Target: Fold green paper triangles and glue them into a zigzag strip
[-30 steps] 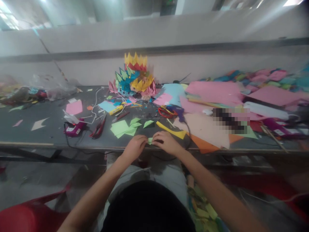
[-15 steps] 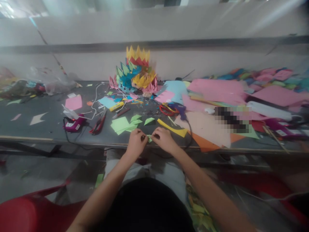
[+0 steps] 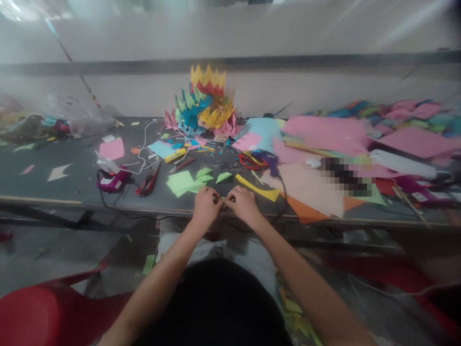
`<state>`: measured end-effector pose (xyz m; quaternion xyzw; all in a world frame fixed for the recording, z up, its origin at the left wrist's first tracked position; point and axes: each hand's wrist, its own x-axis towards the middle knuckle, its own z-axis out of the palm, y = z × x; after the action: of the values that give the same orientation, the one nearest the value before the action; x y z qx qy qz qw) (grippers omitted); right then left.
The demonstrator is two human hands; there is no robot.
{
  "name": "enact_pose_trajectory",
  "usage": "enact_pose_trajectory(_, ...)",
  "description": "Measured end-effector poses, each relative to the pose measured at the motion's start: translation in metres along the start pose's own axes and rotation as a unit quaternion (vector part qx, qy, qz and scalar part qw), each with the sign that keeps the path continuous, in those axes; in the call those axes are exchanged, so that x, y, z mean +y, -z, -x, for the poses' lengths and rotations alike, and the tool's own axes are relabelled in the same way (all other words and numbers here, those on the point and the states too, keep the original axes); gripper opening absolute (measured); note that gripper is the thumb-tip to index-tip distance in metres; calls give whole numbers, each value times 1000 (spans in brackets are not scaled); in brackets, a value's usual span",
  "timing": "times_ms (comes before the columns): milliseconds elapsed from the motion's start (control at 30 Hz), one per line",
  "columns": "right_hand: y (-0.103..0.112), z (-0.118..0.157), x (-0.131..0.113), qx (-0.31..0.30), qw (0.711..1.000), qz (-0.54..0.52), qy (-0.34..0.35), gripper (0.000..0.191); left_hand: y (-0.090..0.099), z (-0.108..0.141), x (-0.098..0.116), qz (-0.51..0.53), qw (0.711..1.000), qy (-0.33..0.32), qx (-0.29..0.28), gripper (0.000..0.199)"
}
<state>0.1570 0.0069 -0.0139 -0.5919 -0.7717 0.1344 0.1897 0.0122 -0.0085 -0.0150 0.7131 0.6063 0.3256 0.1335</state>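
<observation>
Dark grey worktop [image 3: 137,203] along the base of a pale wall [image 3: 306,36]. At its near edge, in front of the torso, just one small greenish piece [image 3: 222,199], probably folded paper, mostly hidden by fingertips. Held in a pinch from both sides: left hand [image 3: 206,209] closed on its left end, thumb and forefinger together; right hand [image 3: 243,205] closed on its right end in much the same way. Directly between the two, inward from each, with neither hand clearly nearer. Seems to span from pinch to pinch, but too small and covered to tell its long axis for certain.

Just beyond the left hand, overlapping light green sheets [image 3: 179,183]; straight beyond the piece, a loose green triangle [image 3: 224,178]; beyond the right hand, a curved yellow strip [image 3: 257,189], slanting down to the right. Farther left, red-handled pliers [image 3: 147,184] beside a purple device [image 3: 114,181]. Farther right, a peach sheet [image 3: 309,188] over orange paper [image 3: 301,211]. Deeper in, a yellow cutter [image 3: 175,155], red-handled scissors [image 3: 252,162] and a dark blue glue gun [image 3: 272,165]. Near the wall, spiky, many-coloured paper shapes [image 3: 209,115] in a stack.
</observation>
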Motion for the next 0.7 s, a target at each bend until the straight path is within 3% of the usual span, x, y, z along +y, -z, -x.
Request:
enact_pose_trajectory(233,1,0,6,14,999,-29,-11,12,12,22,-4,-150,977,-148,-30,26)
enact_pose_trajectory(333,2,0,8,18,999,-49,-5,12,13,30,-5,-170,964,-198,-45,34)
enact_pose_trajectory(533,4,0,5,20,997,-77,-5,10,9,35,-12,-141,965,-206,-81,44)
enact_pose_trajectory(700,14,-2,22,-3,982,-186,13,12,10,32,-11,-110,973,-190,-70,38)
